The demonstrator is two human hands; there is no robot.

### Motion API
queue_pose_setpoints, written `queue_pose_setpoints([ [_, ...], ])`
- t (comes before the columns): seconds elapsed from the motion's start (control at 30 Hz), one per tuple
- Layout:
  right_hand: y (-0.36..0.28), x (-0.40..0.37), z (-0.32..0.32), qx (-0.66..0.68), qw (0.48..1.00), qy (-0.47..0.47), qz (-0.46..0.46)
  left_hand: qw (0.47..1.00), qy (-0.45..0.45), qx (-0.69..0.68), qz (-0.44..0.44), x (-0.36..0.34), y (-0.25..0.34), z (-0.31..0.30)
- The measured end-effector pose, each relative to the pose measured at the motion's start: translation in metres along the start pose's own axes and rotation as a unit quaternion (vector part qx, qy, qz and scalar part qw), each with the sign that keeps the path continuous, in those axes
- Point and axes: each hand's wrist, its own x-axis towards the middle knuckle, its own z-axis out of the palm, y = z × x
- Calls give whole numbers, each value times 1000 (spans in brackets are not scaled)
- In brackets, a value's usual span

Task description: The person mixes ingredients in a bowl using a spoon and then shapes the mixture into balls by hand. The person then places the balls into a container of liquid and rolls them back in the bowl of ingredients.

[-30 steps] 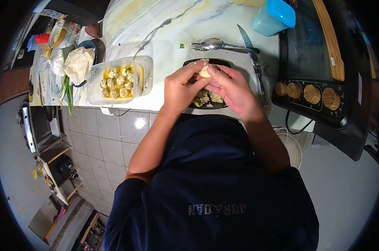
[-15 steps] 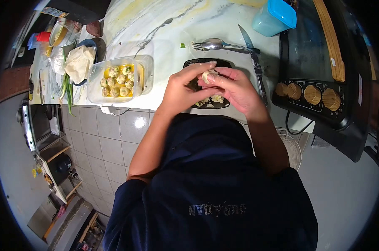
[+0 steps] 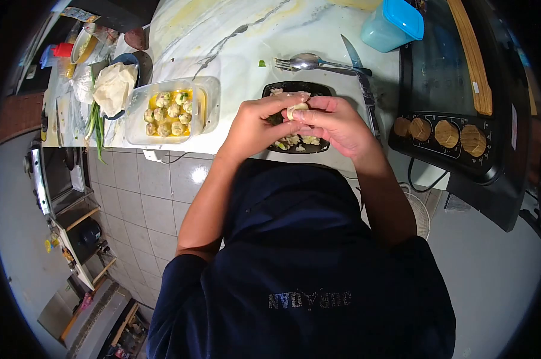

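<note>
Above a black plate [image 3: 312, 88], my left hand [image 3: 251, 124] and my right hand [image 3: 343, 127] are closed together around a small pale dumpling [image 3: 296, 111]. Fingertips of both hands press on its wrapper, and they cover part of it. Bits of pale, crumbly filling [image 3: 289, 142] with green specks lie on the plate below. Left of my hands stands a clear plastic container [image 3: 134, 133]. Several round dumplings [image 3: 173, 112] sit in it, in yellow liquid.
Behind the plate lie a fork [image 3: 284, 66], a spoon [image 3: 306, 61] and a knife [image 3: 350, 52]. A blue-lidded tub [image 3: 396, 33] stands at the back right, near a black oven [image 3: 450, 146]. Wrapper sheets [image 3: 114, 90] and green onions [image 3: 95, 122] lie far left.
My fingers have shifted slightly around the dumpling, and my right hand's fingers sit a little differently on the wrapper. The container and plate stay in place.
</note>
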Motion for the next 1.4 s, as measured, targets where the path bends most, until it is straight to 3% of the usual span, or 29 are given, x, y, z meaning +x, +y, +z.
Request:
queue_pose_setpoints([
  [0.03, 0, 1, 2, -1, 1000, -1, -1, 999, -26, 37, -7, 1, -1, -3],
  [0.1, 3, 2, 8, 80, 995, 42, -53, 996, 15, 80, 34, 1, -4, 7],
  [0.17, 6, 2, 10, 81, 994, 47, -60, 993, 96, 54, -32, -4, 0, 18],
  [0.23, 5, 1, 8, 84, 993, 53, -66, 995, 86, 52, -11, -5, 5, 17],
  [0.3, -1, -1, -1, 48, 999, -6, -17, 998, 60, 5, 14, -3, 11, 13],
  [0.33, -5, -3, -3, 24, 999, -40, -8, 999, -2, -40, -26, -5, 12, 5],
  [0.43, -3, -2, 1, -18, 1000, 0, 5, 1000, -27, 13, -7, -4, -2, 2],
  [0.5, 3, 0, 6, 24, 999, 19, -19, 998, -1, 43, -42, -7, 0, 9],
  [0.57, 7, 3, 6, 66, 996, 36, -41, 993, 79, 62, -61, -10, 3, 17],
  [0.7, 4, 0, -1, 34, 999, 1, -13, 999, 35, 11, 6, -6, 11, 8],
  [0.77, 2, -2, 0, 0, 1000, -10, 7, 1000, -5, -23, -4, -6, 5, 1],
  [0.83, 1, 0, 3, 13, 1000, 25, 5, 995, -12, 82, 48, -4, 0, 0],
  [0.93, 9, 3, 9, 75, 995, 54, -45, 995, 29, 97, 8, -11, 5, 12],
  [0.97, 11, 5, 7, 74, 995, 52, -44, 994, 51, 97, 2, -12, 5, 14],
  [1.0, 11, 4, 4, 63, 997, 43, -34, 990, 47, 120, 49, -11, 6, 10],
  [1.13, 4, 2, 8, 3, 999, 36, -2, 998, 29, 48, 37, -10, 7, -1],
  [1.23, 7, 5, 12, 48, 998, 41, -8, 991, 17, 126, 32, -13, 0, -3],
  [1.3, 11, 7, 12, 42, 998, 33, -24, 986, 98, 132, -11, -14, 6, 5],
  [1.4, 10, 7, 8, 22, 999, 8, -29, 992, 80, 101, 8, -13, 14, 0],
])
